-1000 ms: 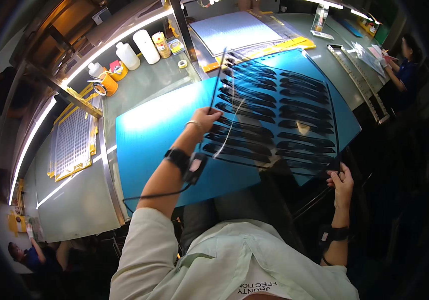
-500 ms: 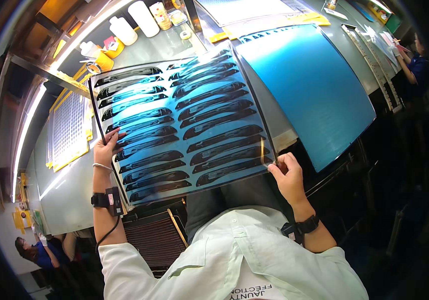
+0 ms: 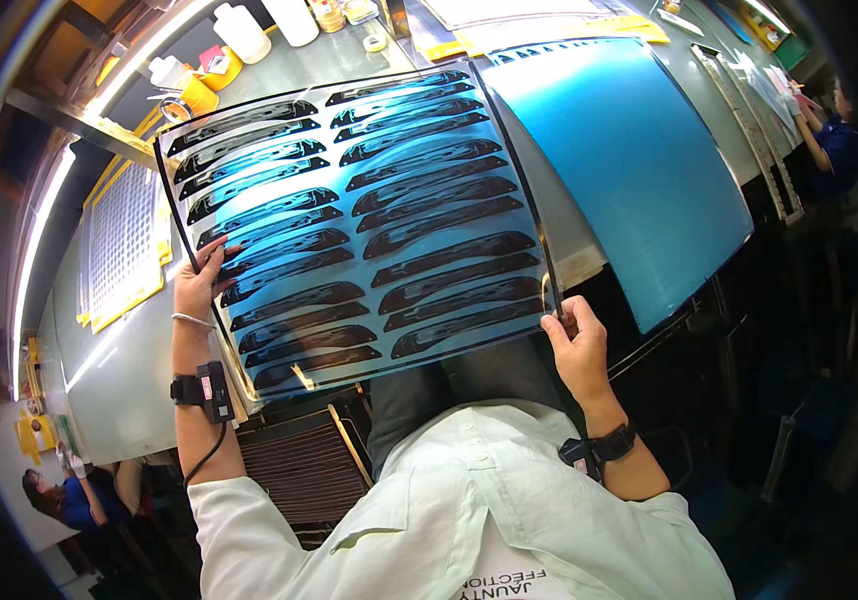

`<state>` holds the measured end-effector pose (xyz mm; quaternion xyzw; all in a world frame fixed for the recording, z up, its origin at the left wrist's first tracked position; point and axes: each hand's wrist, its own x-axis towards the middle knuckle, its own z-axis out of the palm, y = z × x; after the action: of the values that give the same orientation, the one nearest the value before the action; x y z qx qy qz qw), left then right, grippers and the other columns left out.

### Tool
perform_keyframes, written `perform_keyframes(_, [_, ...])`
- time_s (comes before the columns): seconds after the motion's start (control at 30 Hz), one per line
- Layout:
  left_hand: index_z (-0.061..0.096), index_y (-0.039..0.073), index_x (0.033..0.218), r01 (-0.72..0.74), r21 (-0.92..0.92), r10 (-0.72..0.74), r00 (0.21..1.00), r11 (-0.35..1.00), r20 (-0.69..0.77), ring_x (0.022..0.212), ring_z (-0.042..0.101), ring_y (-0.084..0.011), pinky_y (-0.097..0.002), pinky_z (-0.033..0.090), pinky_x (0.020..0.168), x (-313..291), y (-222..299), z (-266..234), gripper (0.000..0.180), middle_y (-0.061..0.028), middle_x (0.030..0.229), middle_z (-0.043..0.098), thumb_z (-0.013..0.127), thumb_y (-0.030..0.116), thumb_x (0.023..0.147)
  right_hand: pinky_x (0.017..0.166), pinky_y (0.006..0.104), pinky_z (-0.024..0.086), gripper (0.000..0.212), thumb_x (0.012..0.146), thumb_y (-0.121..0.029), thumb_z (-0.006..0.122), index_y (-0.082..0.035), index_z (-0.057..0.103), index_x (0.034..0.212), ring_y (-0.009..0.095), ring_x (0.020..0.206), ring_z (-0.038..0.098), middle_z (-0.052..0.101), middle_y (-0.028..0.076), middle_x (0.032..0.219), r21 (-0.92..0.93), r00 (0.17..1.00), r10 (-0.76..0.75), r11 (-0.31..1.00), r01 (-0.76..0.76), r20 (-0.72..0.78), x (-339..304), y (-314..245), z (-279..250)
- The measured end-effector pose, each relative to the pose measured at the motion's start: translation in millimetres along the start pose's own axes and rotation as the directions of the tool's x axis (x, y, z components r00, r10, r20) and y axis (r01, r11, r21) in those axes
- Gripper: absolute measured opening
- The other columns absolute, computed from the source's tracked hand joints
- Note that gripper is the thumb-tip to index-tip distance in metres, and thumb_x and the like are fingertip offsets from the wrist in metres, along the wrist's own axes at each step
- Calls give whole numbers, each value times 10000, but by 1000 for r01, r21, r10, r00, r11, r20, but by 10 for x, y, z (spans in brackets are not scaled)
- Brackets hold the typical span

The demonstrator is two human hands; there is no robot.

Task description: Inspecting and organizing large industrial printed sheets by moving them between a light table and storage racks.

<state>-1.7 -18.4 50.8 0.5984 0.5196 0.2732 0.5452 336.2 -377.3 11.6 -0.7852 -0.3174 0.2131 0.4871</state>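
Note:
Between my hands is a large clear printed sheet (image 3: 364,250), edged in black, with two columns of dark, curved, blade-like shapes. Blue shows through much of it, and white glare crosses its upper left. My left hand (image 3: 198,283) pinches the sheet's left edge below its middle, fingertips lying over the front. At the lower right corner my right hand (image 3: 577,335) grips the edge between thumb and bent fingers. The sheet is tilted over the bench edge and my lap. Beyond its right side lies a glossy blue sheet (image 3: 639,190), partly overhanging the bench.
White bottles (image 3: 242,33) and a yellow tape roll (image 3: 198,97) stand at the far left. A yellow-edged mesh-patterned panel (image 3: 124,245) lies on the left bench. Rulers (image 3: 749,135) lie at far right. Co-workers sit at right (image 3: 829,140) and lower left (image 3: 74,495). A slatted chair (image 3: 304,475) stands beside me.
The held sheet has shifted slightly left and flattened toward my view, its shapes showing more evenly. Both hands keep their hold; my left hand has moved a little left and up.

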Motion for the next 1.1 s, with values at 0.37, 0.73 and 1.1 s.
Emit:
perform_keyframes(0.37, [489, 96, 1221, 247, 75, -235, 961, 966, -147, 889, 640, -197, -344, 510, 719, 688, -211, -105, 464, -90, 998, 638, 638, 317, 841, 619, 283, 400, 229, 784, 1, 609, -14, 496, 983, 166, 636, 425, 431, 58, 715, -106, 995, -89, 990, 93, 37, 47, -70, -36])
perform_keyframes(0.73, [427, 316, 1322, 116, 752, 169, 942, 648, -291, 1033, 584, -349, -431, 457, 865, 1161, -96, 20, 478, -164, 1108, 620, 561, 327, 863, 606, 231, 348, 578, 733, 93, 537, -27, 487, 1296, 119, 668, 407, 528, 44, 874, -125, 986, -35, 991, 56, 160, 10, -100, -60])
perform_keyframes(1.1, [306, 363, 1397, 111, 955, 12, 993, 275, -119, 995, 620, -300, -396, 485, 833, 1256, 124, 94, 600, -151, 1076, 638, 442, 107, 871, 637, 231, 367, 580, 735, 99, 524, -30, 487, 1300, 109, 697, 431, 549, 51, 950, -118, 989, -7, 993, 25, 148, 37, -235, -33])
